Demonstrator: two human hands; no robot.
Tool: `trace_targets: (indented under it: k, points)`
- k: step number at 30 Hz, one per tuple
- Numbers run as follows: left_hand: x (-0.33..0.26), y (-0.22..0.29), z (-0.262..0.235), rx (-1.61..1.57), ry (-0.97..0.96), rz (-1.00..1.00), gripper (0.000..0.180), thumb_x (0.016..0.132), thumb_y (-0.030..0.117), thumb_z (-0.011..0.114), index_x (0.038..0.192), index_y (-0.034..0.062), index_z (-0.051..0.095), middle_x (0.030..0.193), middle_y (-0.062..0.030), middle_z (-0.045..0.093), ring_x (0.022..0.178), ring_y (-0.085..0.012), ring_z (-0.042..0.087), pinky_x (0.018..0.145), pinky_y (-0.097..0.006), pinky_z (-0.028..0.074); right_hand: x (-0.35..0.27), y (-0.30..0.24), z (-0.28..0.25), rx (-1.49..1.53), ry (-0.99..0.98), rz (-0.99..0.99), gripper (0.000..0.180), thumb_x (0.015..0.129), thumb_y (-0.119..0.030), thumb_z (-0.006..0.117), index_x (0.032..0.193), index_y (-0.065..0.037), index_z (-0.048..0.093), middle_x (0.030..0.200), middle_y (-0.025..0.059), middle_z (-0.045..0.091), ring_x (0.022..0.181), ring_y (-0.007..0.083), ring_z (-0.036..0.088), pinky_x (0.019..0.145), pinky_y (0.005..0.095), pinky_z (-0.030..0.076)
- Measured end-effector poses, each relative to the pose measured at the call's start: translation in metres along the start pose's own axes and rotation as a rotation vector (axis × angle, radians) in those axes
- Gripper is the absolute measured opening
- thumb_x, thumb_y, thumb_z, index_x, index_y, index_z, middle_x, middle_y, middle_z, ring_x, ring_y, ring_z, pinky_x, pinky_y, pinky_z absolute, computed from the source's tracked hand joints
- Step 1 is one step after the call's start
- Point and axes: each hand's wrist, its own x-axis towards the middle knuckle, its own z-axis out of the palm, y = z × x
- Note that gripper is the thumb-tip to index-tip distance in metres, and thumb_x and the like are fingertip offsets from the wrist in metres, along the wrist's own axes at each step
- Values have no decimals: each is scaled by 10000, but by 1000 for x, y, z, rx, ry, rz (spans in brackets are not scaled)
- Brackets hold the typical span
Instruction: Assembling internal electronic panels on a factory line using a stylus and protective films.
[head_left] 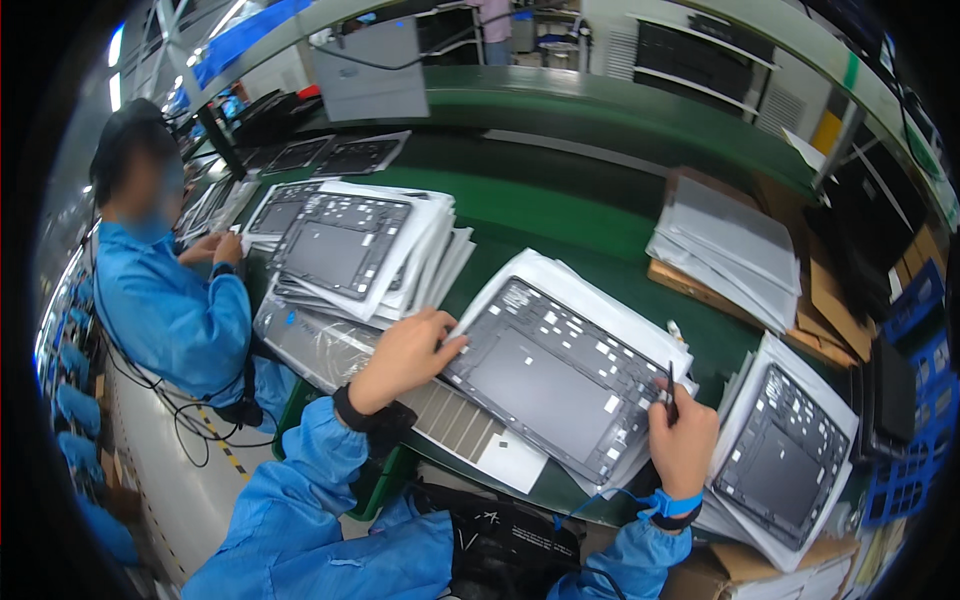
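In front of me a dark grey tablet back cover (545,392), dotted with small white pads, lies tilted on a stack of white sheets (560,277). My left hand (403,357) is closed on its left edge, thumb on top. My right hand (683,440), wearing a blue wrist strap (672,505), pinches dark, slim tweezers (670,378) pointing upward beside the cover's right edge. Beneath the left side of the cover is a sheet with brownish strips (450,415). A similar cover (783,460) rests on paper to the right.
More covers with paper sheets (345,240) are piled at left. Grey sheets (725,245) sit on cardboard at far right, near a blue crate (905,480). A co-worker in blue (175,300) works at left. A green conveyor (560,185) runs behind.
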Motion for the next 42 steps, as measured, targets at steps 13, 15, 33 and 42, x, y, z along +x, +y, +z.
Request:
trace_targets:
  k: [13, 15, 33, 42]
  points:
    - [-2, 12, 6, 290, 237, 135, 228, 893, 260, 722, 839, 38, 707, 760, -109, 659, 783, -314, 667, 631, -439, 521, -4, -3, -3, 139, 71, 57, 191, 881, -32, 609, 1013, 18, 738, 544, 90, 496, 477, 156, 452, 484, 357, 323]
    - [2, 16, 7, 308, 325, 168, 178, 888, 228, 715, 832, 61, 696, 749, -93, 658, 774, -307, 662, 610, -437, 519, -4, -1, -1, 156, 72, 34, 170, 891, -34, 605, 997, 24, 725, 548, 93, 491, 477, 153, 437, 481, 359, 300]
    - [11, -165, -127, -853, 582, -295, 304, 1048, 311, 594, 1064, 11, 642, 877, -7, 643, 679, -73, 570, 562, -236, 452, -7, -21, -25, 108, 2, 111, 337, 929, -154, 638, 1167, 81, 680, 997, 300, 713, 881, 457, 668, 802, 459, 514]
    - [22, -256, -139, -498, 531, -668, 360, 1034, 340, 568, 1022, -14, 632, 690, -127, 674, 708, -248, 727, 543, -383, 562, 0, -24, -11, 170, 1, 89, 313, 1002, -172, 597, 1186, 66, 682, 1015, 283, 723, 898, 402, 685, 821, 433, 512]
